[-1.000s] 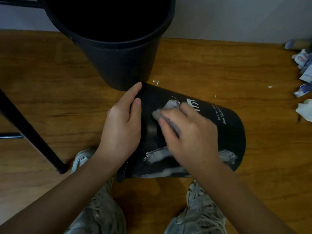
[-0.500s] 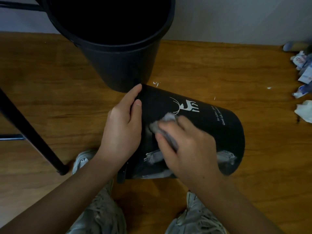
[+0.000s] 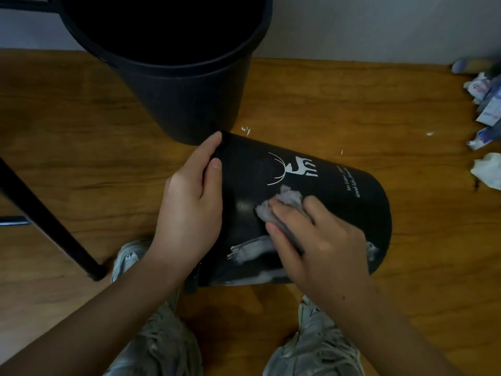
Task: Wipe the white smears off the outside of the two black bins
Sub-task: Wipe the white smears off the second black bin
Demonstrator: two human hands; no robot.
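Note:
A black bin [image 3: 352,213] printed with a white deer lies on its side on the wooden floor. White smears [image 3: 250,248] streak its lower side. My left hand [image 3: 189,202] grips the bin's rim at its left end, thumb on the outside. My right hand [image 3: 320,240] presses a crumpled grey tissue [image 3: 282,204] against the bin's side, just below the deer and above the smear. A second black bin [image 3: 184,99] stands upright behind, its mouth open toward me, touching or nearly touching the lying bin.
A black metal leg [image 3: 48,226] slants across the floor at left. Crumpled tissues and wrappers [image 3: 488,109] lie at the right edge. Small white flecks [image 3: 246,129] dot the floor behind the lying bin. My two shoes [image 3: 320,348] are below the bin.
My right hand slid the tissue down from the deer print toward the lower smear, uncovering the deer. My left hand kept its hold on the rim.

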